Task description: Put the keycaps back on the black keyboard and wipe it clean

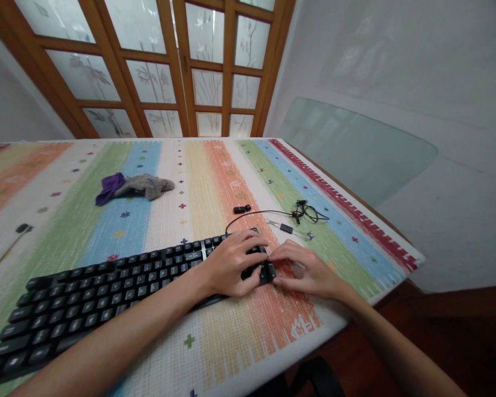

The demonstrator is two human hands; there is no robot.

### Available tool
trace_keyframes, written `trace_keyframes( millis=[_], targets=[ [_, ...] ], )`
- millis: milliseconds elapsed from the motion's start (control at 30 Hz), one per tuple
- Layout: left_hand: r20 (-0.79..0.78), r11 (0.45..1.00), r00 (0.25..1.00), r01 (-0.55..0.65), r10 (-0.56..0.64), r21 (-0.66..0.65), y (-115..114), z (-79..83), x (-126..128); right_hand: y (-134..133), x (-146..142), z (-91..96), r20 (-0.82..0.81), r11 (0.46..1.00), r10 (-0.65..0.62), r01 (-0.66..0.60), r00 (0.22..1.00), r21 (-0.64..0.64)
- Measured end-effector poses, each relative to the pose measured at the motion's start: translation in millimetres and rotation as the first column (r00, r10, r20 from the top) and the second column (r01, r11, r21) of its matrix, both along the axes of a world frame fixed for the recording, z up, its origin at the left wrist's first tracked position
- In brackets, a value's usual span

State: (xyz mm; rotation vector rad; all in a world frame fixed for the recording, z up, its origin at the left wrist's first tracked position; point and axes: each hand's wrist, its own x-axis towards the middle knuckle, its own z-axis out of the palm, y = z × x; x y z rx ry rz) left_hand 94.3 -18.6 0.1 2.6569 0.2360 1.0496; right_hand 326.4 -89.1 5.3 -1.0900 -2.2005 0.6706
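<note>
Desk [215,342]: covered by a cloth striped in green, blue, cream, orange and red; its near edge runs along the bottom of the frame.
Keyboard [107,292]: black and full-size, lying flat on the desk. Its long axis runs from the lower left corner of the frame up to the centre. The keys are matte and dark, with pale legends too small to read.
Left hand [231,264]: lies on top of the keyboard's right end. Its fingers [252,245] are close together and bent over the last keys, the thumb by the near edge. Whether they clamp the end or only rest on it cannot be told.
Right hand [306,270]: palm down on the cloth just right of the keyboard. Its fingers [283,255] are flat and nearly together, holding nothing, their tips touching the keyboard's end face.
Relation: the two hands meet at the same right end. The left is on the keyboard and so the nearer one, the right is just off it, and the body of the keyboard stretches away to the left of both.
Cable [256,212]: thin and black, arching from behind the left hand to a loose tangle [308,211] right of centre.
Small parts: a short black piece [242,209] just above the cable, and a small dark adapter [286,227] near the tangle, apart from the hands.
Cloths: a grey sock-like piece [146,185] touching a purple one [109,187], upper left, well apart from the keyboard.
Left edge: a small dark object [22,227], unclear.
Behind: wooden doors [182,66] with frosted panes.
</note>
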Motion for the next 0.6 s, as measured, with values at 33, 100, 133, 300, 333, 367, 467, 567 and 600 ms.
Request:
trace_keyframes(
  millis=[33,100,133,300,333,367,467,567,600],
  targets=[
    [-0.006,1.0,1.0,0.017,-0.017,0.003,-0.1,0.9,-0.1,0.3,-0.3,-1.1,-0.004,1.0,-0.001,0.001,1.0,0.0],
    [-0.032,0.999,0.998,0.049,-0.048,0.012,-0.2,2.0,-0.2,0.9,-0.3,-2.7,-0.014,1.0,-0.003,0.003,1.0,-0.004],
    [-0.046,0.998,0.997,0.061,-0.06,0.015,-0.2,2.3,-0.2,1.3,0.1,-3.3,-0.018,1.0,-0.001,0.001,1.0,-0.007],
    [-0.093,0.996,0.992,0.087,-0.086,0.014,0.3,2.3,-0.4,3.7,2.6,-4.4,-0.01,1.0,0.017,-0.017,1.0,-0.018],
    [-0.099,0.996,0.991,0.089,-0.087,0.012,0.3,2.3,-0.4,4.3,2.8,-4.1,-0.01,1.0,0.021,-0.021,1.0,-0.021],
    [-0.105,0.996,0.991,0.09,-0.088,0.011,0.4,2.4,-0.5,4.9,2.9,-3.6,-0.011,0.999,0.026,-0.026,1.0,-0.021],
    [-0.118,0.996,0.989,0.09,-0.09,-0.001,0.3,3.0,-0.3,5.9,2.6,-2.1,-0.005,0.999,0.034,-0.034,0.999,-0.016],
    [-0.118,0.996,0.989,0.094,-0.094,-0.009,0.2,3.4,0.2,5.3,2.5,-1.7,0.02,1.0,0.015,-0.014,1.0,-0.02],
    [-0.118,0.995,0.989,0.095,-0.095,-0.009,0.1,3.3,0.4,4.9,2.5,-1.7,0.023,1.0,0.009,-0.009,1.0,-0.023]
  ],
)
